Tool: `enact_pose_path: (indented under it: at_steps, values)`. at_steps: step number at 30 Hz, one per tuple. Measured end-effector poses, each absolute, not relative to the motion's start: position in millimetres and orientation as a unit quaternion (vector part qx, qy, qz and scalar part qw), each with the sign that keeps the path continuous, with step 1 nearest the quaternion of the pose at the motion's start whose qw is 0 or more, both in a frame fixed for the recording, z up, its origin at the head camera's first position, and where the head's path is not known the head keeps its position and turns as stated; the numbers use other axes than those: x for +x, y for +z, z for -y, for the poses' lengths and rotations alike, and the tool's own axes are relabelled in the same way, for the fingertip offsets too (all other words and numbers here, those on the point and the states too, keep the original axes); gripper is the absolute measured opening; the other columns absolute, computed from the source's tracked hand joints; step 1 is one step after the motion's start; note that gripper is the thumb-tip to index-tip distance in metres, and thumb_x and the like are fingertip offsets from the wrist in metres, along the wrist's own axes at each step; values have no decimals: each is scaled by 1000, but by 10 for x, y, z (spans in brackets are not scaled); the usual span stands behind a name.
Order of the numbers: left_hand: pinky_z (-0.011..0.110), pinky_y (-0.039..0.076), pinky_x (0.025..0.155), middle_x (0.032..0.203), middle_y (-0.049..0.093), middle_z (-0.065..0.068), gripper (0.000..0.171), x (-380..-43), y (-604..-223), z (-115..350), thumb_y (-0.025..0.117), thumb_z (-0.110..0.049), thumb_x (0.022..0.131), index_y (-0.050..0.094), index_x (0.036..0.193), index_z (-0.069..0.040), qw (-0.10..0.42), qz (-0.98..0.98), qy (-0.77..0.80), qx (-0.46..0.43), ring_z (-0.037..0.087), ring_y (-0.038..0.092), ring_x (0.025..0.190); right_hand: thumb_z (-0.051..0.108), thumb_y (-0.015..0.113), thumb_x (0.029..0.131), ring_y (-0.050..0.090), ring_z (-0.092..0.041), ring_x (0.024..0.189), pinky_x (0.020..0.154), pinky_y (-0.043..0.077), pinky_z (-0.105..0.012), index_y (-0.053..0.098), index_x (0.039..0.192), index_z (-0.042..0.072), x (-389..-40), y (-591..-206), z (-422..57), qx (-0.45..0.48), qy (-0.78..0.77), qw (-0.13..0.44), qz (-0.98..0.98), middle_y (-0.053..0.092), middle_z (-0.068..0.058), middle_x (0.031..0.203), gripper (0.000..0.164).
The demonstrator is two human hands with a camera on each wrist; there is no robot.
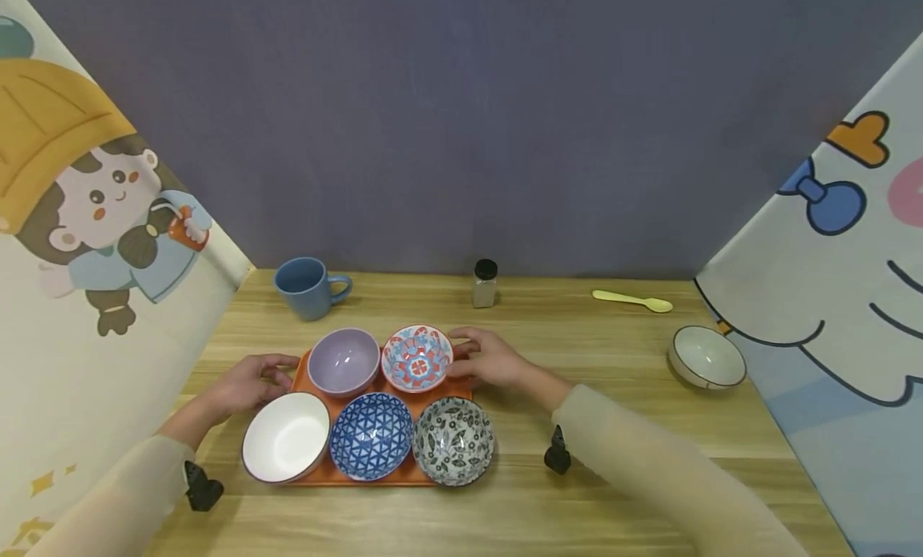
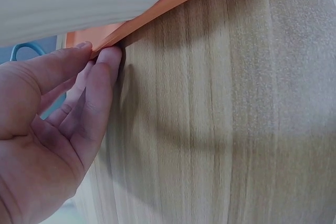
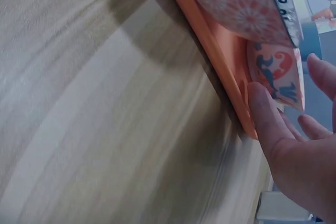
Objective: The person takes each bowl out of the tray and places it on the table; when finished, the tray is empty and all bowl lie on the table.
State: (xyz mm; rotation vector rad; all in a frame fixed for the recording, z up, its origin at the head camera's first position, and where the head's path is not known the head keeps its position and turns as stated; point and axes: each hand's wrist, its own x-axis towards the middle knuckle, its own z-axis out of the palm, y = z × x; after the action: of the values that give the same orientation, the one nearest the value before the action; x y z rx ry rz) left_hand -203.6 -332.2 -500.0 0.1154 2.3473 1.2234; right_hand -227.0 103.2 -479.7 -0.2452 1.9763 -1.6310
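Observation:
An orange tray [image 1: 360, 478] lies on the wooden table under several bowls. In the left wrist view, my left hand [image 2: 58, 103] pinches the tray's edge between thumb and fingers; the head view has it at the far left corner. My right hand [image 1: 493, 361] is at the far right corner, beside a red-and-blue patterned bowl [image 1: 418, 359]. One digit touches the tray rim in the right wrist view, while the other fingers spread apart. A lilac bowl [image 1: 344, 362] stands beside the patterned one. The near row has a white bowl [image 1: 286, 437], a blue patterned bowl [image 1: 371, 437] and a black-and-white floral bowl [image 1: 453, 441].
Behind the tray, a blue mug [image 1: 306, 290] stands at the left and a black-capped jar [image 1: 485, 284] near the middle. A yellow spoon [image 1: 632, 301] and a dark-rimmed pale bowl [image 1: 707, 357] are at the right. A grey wall [image 1: 469, 140] closes the table's back.

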Motion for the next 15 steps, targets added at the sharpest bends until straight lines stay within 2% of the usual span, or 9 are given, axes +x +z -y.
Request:
enact_pose_path:
  at_steps: [3,8,15]
  values:
    - [30,51,58,97,62,14,55,-2044,-5002,3321,58,3,88,41,140,5,243,-861,445,45,23,59,78,4,71,85,67,-37,97,78,55,-50,38,146,10,-2266,-4844,-983,-84,-616,282,-731,55,-25,132,70]
    - [31,52,58,96,63,14,55,-2044,-5004,3318,58,3,88,41,140,5,245,-860,445,44,23,59,78,1,71,84,69,-32,91,78,56,-48,37,147,13,-2274,-4913,-939,-66,-634,287,-715,56,-23,131,72]
    - [30,52,58,96,63,14,54,-2047,-5016,3321,58,3,89,42,140,6,239,-861,447,46,23,60,79,-5,64,86,67,-36,95,82,53,-53,32,150,15,-2282,-4918,-917,-63,-664,313,-676,51,-26,135,75]
